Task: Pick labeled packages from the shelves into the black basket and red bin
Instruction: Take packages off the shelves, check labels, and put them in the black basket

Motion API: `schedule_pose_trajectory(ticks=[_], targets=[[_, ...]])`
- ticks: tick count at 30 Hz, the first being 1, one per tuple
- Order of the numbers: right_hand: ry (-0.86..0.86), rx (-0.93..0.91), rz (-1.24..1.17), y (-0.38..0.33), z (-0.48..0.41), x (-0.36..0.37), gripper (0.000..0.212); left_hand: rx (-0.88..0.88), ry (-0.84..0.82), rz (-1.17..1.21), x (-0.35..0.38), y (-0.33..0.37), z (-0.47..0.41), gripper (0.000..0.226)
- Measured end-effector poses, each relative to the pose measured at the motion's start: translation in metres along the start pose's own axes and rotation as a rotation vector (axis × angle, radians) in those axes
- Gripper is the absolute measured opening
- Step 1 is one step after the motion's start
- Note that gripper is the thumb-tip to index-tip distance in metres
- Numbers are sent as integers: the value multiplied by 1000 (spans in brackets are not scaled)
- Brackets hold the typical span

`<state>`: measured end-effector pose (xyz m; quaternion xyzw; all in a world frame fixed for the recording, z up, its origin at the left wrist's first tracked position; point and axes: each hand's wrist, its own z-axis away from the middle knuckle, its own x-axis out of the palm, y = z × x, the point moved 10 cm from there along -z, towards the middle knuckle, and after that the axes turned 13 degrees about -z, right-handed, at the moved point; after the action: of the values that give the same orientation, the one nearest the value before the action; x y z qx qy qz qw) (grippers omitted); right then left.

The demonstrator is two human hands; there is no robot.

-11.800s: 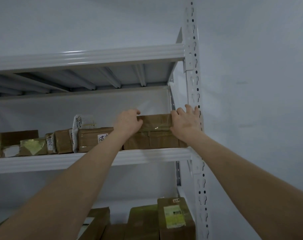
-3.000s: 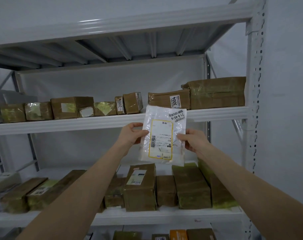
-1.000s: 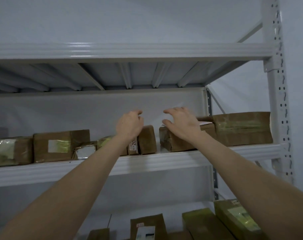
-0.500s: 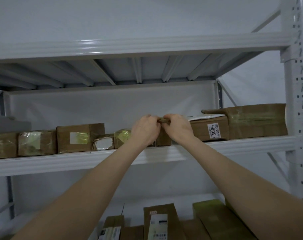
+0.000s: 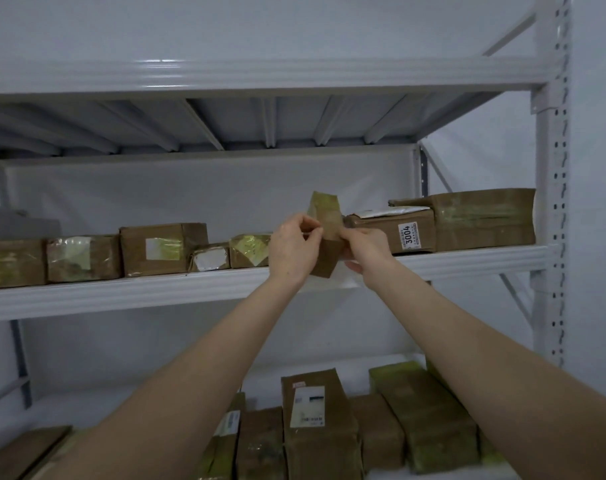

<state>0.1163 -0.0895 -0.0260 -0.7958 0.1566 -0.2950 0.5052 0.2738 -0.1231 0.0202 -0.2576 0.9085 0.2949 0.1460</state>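
A small brown taped package is lifted upright in front of the upper shelf. My left hand pinches its left edge and my right hand grips its right side from below. Its label is not visible from here. To the right, a brown box marked 3004 sits on the shelf with a white mailer on top. The black basket and red bin are out of view.
Several brown taped boxes line the upper shelf to the left and a large one stands at the far right. More packages fill the lower shelf. A white perforated upright bounds the rack on the right.
The white mailer I held three seconds ago now lies on the 3004 box. Both hands closed on a small brown package on the shelf and have lifted it up and off.
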Motion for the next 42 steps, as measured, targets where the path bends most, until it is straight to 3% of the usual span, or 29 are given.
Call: schedule_pose_trajectory(ticks=[5,9,14,19,26,29,32,34,37,42], targets=[[-84,3,3,5,25,-15,7,-206,-164,187,13,-10,28,52],[-140,-20,23,5,48,-33,19,-379,-238,449,25,-13,70,32],[-266,9,90,21,81,-51,36,-500,-226,479,26,-14,115,59],[-307,17,84,24,102,-67,37,-547,-249,441,32,-10,140,75],[-295,-63,236,29,99,-81,32,-585,-320,490,49,-21,148,59],[-212,4,303,47,84,-99,62,-623,-384,607,55,-31,152,53],[-325,255,185,82,86,-97,75,-652,-439,727,57,-33,158,44],[-373,350,54,98,90,-90,67,-656,-469,754,59,-34,162,39],[-338,362,-82,107,90,-87,59,-625,-530,689,62,-38,167,38],[-284,358,-106,119,95,-87,60,-567,-553,525,61,-54,173,42]])
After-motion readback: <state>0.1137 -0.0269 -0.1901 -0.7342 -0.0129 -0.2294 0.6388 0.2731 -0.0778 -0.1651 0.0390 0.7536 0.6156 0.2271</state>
